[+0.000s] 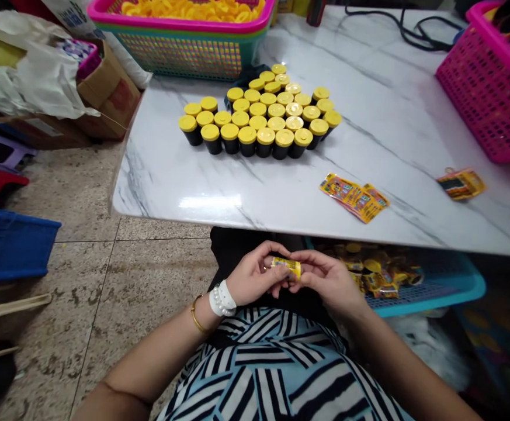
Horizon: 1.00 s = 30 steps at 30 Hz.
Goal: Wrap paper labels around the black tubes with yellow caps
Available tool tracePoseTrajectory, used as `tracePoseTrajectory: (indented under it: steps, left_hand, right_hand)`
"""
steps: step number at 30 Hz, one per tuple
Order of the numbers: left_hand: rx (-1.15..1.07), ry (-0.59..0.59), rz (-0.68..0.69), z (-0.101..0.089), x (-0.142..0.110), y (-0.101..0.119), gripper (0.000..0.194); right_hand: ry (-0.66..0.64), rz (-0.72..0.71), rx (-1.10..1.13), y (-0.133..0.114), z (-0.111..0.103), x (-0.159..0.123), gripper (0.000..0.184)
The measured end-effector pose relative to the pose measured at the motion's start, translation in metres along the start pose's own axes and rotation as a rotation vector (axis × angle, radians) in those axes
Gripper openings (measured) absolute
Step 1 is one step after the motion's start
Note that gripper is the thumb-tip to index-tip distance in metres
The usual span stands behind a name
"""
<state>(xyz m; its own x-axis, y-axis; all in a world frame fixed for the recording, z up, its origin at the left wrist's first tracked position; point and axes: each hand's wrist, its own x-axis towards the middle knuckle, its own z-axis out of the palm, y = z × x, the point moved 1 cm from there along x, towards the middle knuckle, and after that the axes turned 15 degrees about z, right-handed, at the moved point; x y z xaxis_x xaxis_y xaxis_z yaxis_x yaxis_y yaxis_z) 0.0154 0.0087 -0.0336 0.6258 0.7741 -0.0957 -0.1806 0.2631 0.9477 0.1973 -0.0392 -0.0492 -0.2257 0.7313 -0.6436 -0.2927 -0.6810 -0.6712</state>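
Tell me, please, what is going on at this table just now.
A person is holding a small yellow-printed item in both hands, just in front of the table: the left hand grips it while fingers of the right hand are at its other end. On the table stands a cluster of black containers with yellow lids, and nearer the front edge lie overlapping printed packets. A blue basket of yellow pieces sits below the table edge.

Left hand (255, 276) and right hand (336, 283) jointly holding small yellow printed piece (293, 267) above lap, yellow-lidded black containers (257, 122) standing grouped on marbled table (158, 181), printed sachets (363, 203) overlapping near front edge, blue basket (439, 301) below tabletop level.
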Motion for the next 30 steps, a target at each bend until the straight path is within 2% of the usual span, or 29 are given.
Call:
tracePoseTrajectory:
  steps: [4, 9, 12, 14, 17, 20, 24, 26, 28, 30]
  left_hand:
    - [-0.083, 0.086, -0.097, 0.009, 0.004, -0.006, 0.043]
    - [-0.186, 0.126, -0.086, 0.012, 0.003, -0.008, 0.049]
    - [-0.216, 0.185, -0.126, 0.012, 0.005, -0.012, 0.047]
    - [-0.259, 0.195, -0.162, 0.015, 0.007, -0.014, 0.048]
    - [-0.331, 0.172, -0.185, 0.024, 0.011, -0.014, 0.050]
    - [-0.439, 0.120, -0.210, 0.038, 0.013, -0.013, 0.053]
    - [-0.556, 0.006, -0.234, 0.049, 0.013, -0.017, 0.073]
    - [-0.501, 0.053, -0.211, 0.046, 0.013, -0.019, 0.076]
    - [-0.410, 0.134, -0.171, 0.041, 0.014, -0.019, 0.070]
    - [-0.315, 0.157, -0.136, 0.037, 0.014, -0.015, 0.061]
  right_hand:
    - [-0.044, -0.002, 0.096, 0.002, -0.003, -0.003, 0.034]
    - [0.042, -0.147, 0.132, 0.006, 0.004, -0.003, 0.019]
    - [0.082, -0.224, 0.137, 0.011, 0.005, -0.002, 0.014]
    - [0.093, -0.273, 0.095, 0.012, 0.003, -0.003, 0.012]
    - [0.110, -0.393, -0.116, 0.007, 0.001, -0.010, 0.020]
    - [0.294, -0.594, -0.408, -0.001, -0.004, -0.025, 0.013]
    - [0.698, -0.831, -0.824, -0.006, -0.024, -0.047, 0.017]
    - [0.857, -0.916, -1.016, -0.010, -0.039, -0.056, 0.021]
    - [0.948, -0.973, -1.162, -0.020, -0.051, -0.061, 0.025]
    - [1.020, -1.042, -1.228, -0.041, -0.054, -0.061, 0.030]
